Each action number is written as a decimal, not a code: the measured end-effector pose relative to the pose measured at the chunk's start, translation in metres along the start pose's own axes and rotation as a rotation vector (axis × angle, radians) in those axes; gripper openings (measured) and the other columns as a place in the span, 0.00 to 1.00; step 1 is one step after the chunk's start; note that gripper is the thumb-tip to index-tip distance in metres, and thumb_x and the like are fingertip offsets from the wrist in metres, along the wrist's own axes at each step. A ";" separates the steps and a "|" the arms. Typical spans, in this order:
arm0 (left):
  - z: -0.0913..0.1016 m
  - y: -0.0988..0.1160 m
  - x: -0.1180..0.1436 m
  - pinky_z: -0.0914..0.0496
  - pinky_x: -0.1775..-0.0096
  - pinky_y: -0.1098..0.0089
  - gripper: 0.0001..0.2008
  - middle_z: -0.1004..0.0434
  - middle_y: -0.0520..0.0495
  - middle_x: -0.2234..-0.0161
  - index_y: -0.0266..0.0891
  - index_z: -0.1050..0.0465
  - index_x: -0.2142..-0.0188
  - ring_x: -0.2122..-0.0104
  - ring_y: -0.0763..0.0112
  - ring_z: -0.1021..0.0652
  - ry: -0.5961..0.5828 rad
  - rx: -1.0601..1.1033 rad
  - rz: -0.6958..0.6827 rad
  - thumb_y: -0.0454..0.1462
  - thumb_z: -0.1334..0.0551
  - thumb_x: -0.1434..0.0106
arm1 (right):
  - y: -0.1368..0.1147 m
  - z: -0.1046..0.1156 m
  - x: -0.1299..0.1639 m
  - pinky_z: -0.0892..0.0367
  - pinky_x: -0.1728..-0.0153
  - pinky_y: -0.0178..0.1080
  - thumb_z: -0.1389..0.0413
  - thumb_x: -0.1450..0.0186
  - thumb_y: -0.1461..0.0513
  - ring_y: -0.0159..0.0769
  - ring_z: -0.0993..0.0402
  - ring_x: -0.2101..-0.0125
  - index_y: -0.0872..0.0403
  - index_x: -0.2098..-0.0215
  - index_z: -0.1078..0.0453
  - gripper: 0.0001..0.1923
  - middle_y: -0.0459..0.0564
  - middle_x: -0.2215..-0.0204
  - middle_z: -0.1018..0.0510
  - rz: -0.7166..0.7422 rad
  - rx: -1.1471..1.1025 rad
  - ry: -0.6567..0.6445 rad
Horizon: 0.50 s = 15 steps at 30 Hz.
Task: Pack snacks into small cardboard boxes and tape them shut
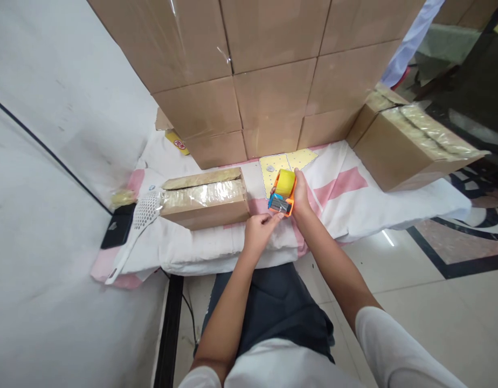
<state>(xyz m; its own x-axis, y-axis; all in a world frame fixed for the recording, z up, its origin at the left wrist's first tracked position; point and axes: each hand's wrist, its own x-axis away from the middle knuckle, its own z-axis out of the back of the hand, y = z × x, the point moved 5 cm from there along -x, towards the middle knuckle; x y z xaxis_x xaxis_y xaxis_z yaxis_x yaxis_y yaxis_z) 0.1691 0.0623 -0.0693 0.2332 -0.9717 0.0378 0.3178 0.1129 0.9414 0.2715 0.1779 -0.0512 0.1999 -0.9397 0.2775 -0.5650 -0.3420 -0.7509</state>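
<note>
An orange tape dispenser with a yellowish roll sits over the white and pink sheet. My right hand grips it from the right side. My left hand is just below it, fingers pinched at its blue and metal front end, where the tape edge comes out. A small taped cardboard box lies to the left of both hands on the sheet.
A wall of stacked cardboard boxes rises behind the sheet. A larger taped box stands at the right. A white perforated scoop and a black device lie at the left. A yellow card lies behind the dispenser.
</note>
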 end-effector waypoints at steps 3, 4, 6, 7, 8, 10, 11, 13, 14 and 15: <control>-0.003 0.001 -0.007 0.46 0.73 0.72 0.27 0.44 0.56 0.82 0.38 0.35 0.82 0.77 0.76 0.40 -0.040 0.076 -0.039 0.56 0.36 0.40 | 0.004 0.000 -0.002 0.25 0.72 0.40 0.55 0.32 0.39 0.41 0.23 0.73 0.51 0.65 0.30 0.27 0.47 0.79 0.26 -0.069 0.008 -0.027; -0.004 0.002 -0.010 0.45 0.73 0.72 0.26 0.42 0.55 0.82 0.38 0.33 0.81 0.77 0.76 0.40 -0.056 0.093 -0.059 0.56 0.36 0.40 | 0.005 0.000 -0.003 0.25 0.72 0.41 0.55 0.32 0.39 0.41 0.23 0.72 0.51 0.65 0.29 0.27 0.48 0.80 0.27 -0.078 0.015 -0.027; -0.005 0.003 -0.014 0.43 0.72 0.72 0.26 0.39 0.55 0.82 0.37 0.30 0.80 0.77 0.75 0.38 -0.096 0.112 -0.087 0.56 0.36 0.40 | 0.006 0.003 -0.005 0.25 0.71 0.41 0.54 0.33 0.38 0.42 0.23 0.72 0.51 0.67 0.30 0.28 0.49 0.80 0.27 -0.074 0.039 -0.018; -0.006 0.004 -0.016 0.42 0.72 0.72 0.26 0.38 0.54 0.82 0.37 0.29 0.80 0.77 0.75 0.37 -0.118 0.115 -0.089 0.57 0.36 0.40 | 0.006 0.004 -0.007 0.25 0.71 0.42 0.54 0.33 0.37 0.42 0.23 0.72 0.51 0.69 0.30 0.28 0.50 0.80 0.27 -0.066 0.053 -0.011; -0.007 0.004 -0.017 0.42 0.72 0.72 0.27 0.37 0.54 0.82 0.37 0.28 0.79 0.77 0.74 0.37 -0.139 0.116 -0.083 0.58 0.36 0.41 | 0.006 0.006 -0.008 0.25 0.71 0.42 0.53 0.34 0.37 0.42 0.23 0.72 0.51 0.70 0.30 0.29 0.50 0.81 0.27 -0.060 0.066 -0.004; -0.009 0.006 -0.019 0.42 0.73 0.72 0.28 0.37 0.54 0.82 0.37 0.28 0.79 0.77 0.74 0.37 -0.180 0.113 -0.066 0.59 0.37 0.41 | 0.007 0.008 -0.011 0.25 0.71 0.42 0.52 0.34 0.37 0.42 0.24 0.73 0.51 0.71 0.30 0.28 0.51 0.81 0.27 -0.071 0.079 -0.005; -0.011 0.007 -0.020 0.42 0.73 0.71 0.28 0.37 0.54 0.82 0.37 0.28 0.79 0.78 0.75 0.37 -0.200 0.112 -0.058 0.60 0.37 0.42 | 0.008 0.009 -0.012 0.25 0.71 0.41 0.52 0.34 0.38 0.41 0.25 0.74 0.51 0.70 0.29 0.28 0.51 0.81 0.27 -0.093 0.078 -0.017; -0.014 0.009 -0.019 0.42 0.73 0.71 0.29 0.38 0.54 0.83 0.37 0.28 0.80 0.78 0.75 0.37 -0.239 0.112 -0.050 0.60 0.37 0.42 | 0.011 0.009 -0.013 0.26 0.73 0.41 0.53 0.34 0.38 0.41 0.26 0.75 0.52 0.69 0.29 0.29 0.50 0.80 0.27 -0.153 0.073 -0.047; -0.015 0.010 -0.019 0.42 0.73 0.71 0.29 0.38 0.54 0.83 0.37 0.28 0.80 0.79 0.75 0.37 -0.252 0.113 -0.051 0.60 0.37 0.42 | 0.012 0.008 -0.014 0.27 0.74 0.41 0.53 0.34 0.37 0.41 0.26 0.75 0.52 0.69 0.29 0.29 0.50 0.80 0.27 -0.177 0.072 -0.057; -0.016 0.011 -0.018 0.42 0.73 0.71 0.29 0.38 0.54 0.83 0.37 0.27 0.80 0.79 0.75 0.37 -0.258 0.114 -0.054 0.60 0.38 0.41 | 0.012 0.008 -0.014 0.27 0.74 0.41 0.53 0.33 0.37 0.41 0.27 0.76 0.52 0.69 0.30 0.29 0.50 0.80 0.27 -0.188 0.074 -0.061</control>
<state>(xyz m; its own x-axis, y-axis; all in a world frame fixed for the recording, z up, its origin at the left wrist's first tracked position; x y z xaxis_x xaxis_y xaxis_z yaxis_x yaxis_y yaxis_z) 0.1829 0.0839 -0.0651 -0.0276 -0.9980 0.0567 0.2145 0.0495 0.9755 0.2680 0.1865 -0.0690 0.3457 -0.8570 0.3821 -0.4534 -0.5091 -0.7316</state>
